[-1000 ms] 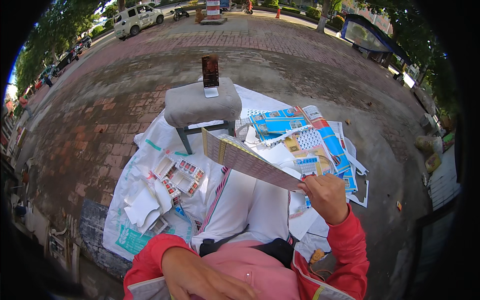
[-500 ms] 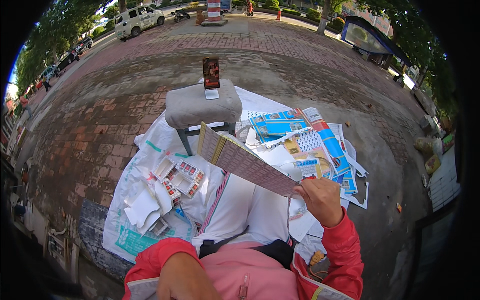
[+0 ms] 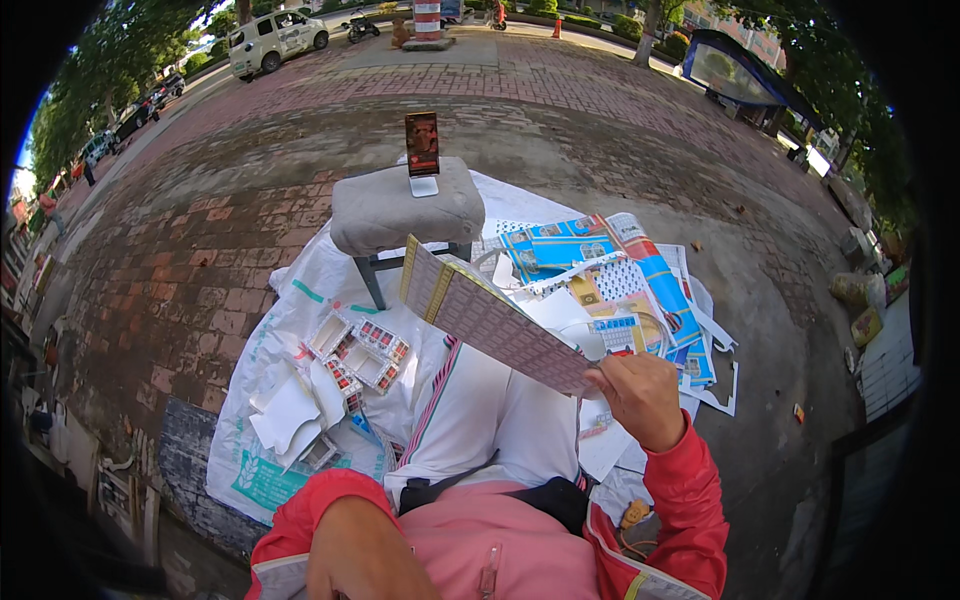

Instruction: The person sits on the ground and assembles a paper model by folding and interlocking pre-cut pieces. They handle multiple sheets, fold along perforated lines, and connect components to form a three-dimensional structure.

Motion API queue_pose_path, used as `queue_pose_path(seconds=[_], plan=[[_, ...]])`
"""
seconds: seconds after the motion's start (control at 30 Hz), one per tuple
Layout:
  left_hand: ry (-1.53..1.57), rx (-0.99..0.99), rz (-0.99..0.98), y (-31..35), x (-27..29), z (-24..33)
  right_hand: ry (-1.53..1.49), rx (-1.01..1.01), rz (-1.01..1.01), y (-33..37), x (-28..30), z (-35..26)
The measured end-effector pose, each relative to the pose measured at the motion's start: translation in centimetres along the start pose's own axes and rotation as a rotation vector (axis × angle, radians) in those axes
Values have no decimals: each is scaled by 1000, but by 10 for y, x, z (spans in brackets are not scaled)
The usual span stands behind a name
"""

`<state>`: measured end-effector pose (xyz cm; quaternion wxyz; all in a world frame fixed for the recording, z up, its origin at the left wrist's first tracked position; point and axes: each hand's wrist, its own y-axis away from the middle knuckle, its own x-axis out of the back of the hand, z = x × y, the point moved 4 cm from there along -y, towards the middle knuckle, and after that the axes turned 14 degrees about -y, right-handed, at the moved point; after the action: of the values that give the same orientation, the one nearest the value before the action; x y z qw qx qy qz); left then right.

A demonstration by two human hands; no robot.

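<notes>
My right hand (image 3: 640,400) is closed on the near right corner of a long printed sheet of card (image 3: 500,325), grey-purple with a window-like pattern and a yellow band. It is held up slantwise over my legs, its far left end raised toward the stool. My left hand (image 3: 365,550) is bent in toward my body at the lower edge; its fingers are mostly out of view. Left of my legs lie small printed card boxes (image 3: 365,355) and white card scraps (image 3: 290,410). Printed sheets in blue and other colours (image 3: 560,250) lie in a pile to the right.
A grey padded stool (image 3: 405,205) stands ahead, with a phone (image 3: 422,145) upright on a small stand. A white plastic sheet (image 3: 240,400) is spread on the ground beneath. Brick paving (image 3: 240,230) reaches to a parked van (image 3: 280,42) and a striped post (image 3: 427,20).
The far left end of the printed card has risen slightly and shifted a little to the right. My left hand has moved slightly; the right keeps its hold.
</notes>
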<state>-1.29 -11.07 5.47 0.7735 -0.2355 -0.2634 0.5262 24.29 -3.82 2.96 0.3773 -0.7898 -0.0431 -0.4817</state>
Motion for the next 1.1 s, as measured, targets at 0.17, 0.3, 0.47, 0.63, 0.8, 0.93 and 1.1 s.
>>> queue_pose_path(seconds=[0.17, 0.3, 0.47, 0.63, 0.8, 0.93, 1.1], plan=[[-1124, 516, 730, -1, 52, 6, -27, 49, -62, -13, 2, -9], [-1945, 779, 641, -7, 92, -24, -113, 108, -172, -25, -1, -22], [-1825, 765, 620, 16, 106, -37, -119, 110, -174, -32, 6, -29], [-1341, 862, 1138, 54, 117, -17, -563, -94, 276, -34, 23, -10], [-745, 279, 1620, 99, 149, -1, -1045, -320, 359, -28, 4, -1], [-97, -215, 1365, 115, 172, -20, -1001, -270, 59, -26, -42, -30], [403, -620, 846, 117, 186, -66, -972, -333, 8, -19, -86, -47]])
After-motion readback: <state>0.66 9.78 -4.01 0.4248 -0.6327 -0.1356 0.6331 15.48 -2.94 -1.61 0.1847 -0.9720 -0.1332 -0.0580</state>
